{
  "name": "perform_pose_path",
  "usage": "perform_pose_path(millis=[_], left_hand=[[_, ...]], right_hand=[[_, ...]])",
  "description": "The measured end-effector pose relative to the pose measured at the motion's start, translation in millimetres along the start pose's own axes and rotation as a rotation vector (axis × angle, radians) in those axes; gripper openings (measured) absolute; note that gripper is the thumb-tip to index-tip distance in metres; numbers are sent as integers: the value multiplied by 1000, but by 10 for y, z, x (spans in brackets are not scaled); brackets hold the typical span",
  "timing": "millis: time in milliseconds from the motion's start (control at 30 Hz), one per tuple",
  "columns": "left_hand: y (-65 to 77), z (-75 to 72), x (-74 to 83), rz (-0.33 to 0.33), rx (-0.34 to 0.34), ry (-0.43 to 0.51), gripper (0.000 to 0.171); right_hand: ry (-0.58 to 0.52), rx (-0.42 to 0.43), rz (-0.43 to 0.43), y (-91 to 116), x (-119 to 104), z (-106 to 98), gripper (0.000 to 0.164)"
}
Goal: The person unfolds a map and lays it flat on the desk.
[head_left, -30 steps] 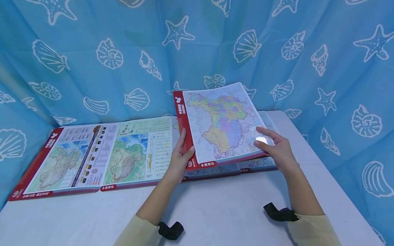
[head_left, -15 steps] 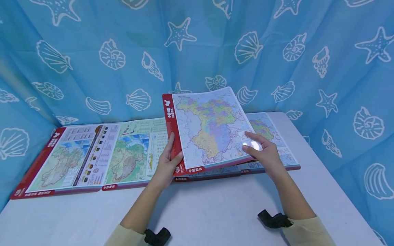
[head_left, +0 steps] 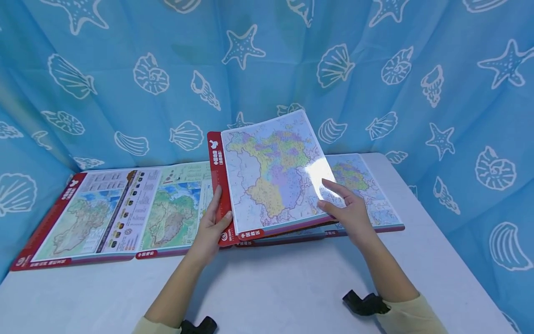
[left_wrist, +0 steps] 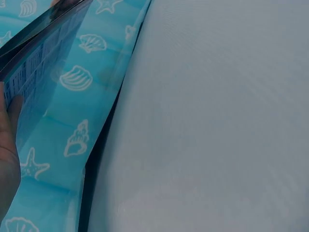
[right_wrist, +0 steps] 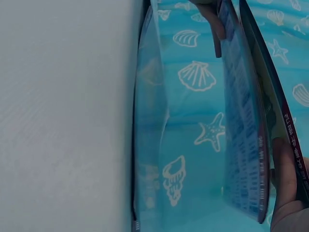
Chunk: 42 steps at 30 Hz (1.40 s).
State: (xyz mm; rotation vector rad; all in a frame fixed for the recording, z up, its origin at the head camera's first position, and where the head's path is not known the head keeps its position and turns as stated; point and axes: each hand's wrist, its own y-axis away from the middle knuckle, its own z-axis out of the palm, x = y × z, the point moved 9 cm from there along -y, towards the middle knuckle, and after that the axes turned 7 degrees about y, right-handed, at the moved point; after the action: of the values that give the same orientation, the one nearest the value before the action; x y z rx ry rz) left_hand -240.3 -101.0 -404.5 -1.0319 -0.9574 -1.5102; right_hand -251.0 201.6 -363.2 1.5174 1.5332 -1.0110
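Note:
A folded, glossy map (head_left: 275, 181) with a red left strip is held tilted above the table. My left hand (head_left: 210, 232) grips its lower left edge, thumb on the red strip. At its lower right edge, my right hand (head_left: 352, 215) holds it between thumb and fingers. In the right wrist view, the held map's panels stand apart, with a finger of the right hand (right_wrist: 287, 188) in the gap between them. The left wrist view shows the left hand (left_wrist: 8, 159) at the far left, against a printed panel (left_wrist: 38, 72). Fingers behind the map are hidden in the head view.
Green relief map panels (head_left: 175, 213) with a red end strip (head_left: 47, 222) lie flat at left. Another political map panel (head_left: 367, 195) lies at right, partly under the held map. All rest on a white table (head_left: 283, 287) before a blue shell-patterned curtain (head_left: 267, 55).
Both hands have moved left and slightly down with the held map, uncovering more of the panel on the right. The map's far right corner has tipped up a little over the last half second.

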Motion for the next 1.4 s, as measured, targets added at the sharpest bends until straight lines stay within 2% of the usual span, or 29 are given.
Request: perform_pose_path(millis=[300,667,967,1267,1400], left_hand=[[69,-107,-16,-44,50,-36,74],[155,-205,-17,-72,43,-30,75],[230,-275,64,-72,34,-55,75],[292,-410,82,-121,52,-68,75],[310,-471,108,-122,56,-91,75]], right_hand=[[-15,-2,-16,68,-112,-19,59],[-42,19,-27,148,-253,-73,60],[-53,53,12,198,-260,-191,62],[-43,90,26,231,-281,-323,62],[-53,99,52,243,-272,-373,63]])
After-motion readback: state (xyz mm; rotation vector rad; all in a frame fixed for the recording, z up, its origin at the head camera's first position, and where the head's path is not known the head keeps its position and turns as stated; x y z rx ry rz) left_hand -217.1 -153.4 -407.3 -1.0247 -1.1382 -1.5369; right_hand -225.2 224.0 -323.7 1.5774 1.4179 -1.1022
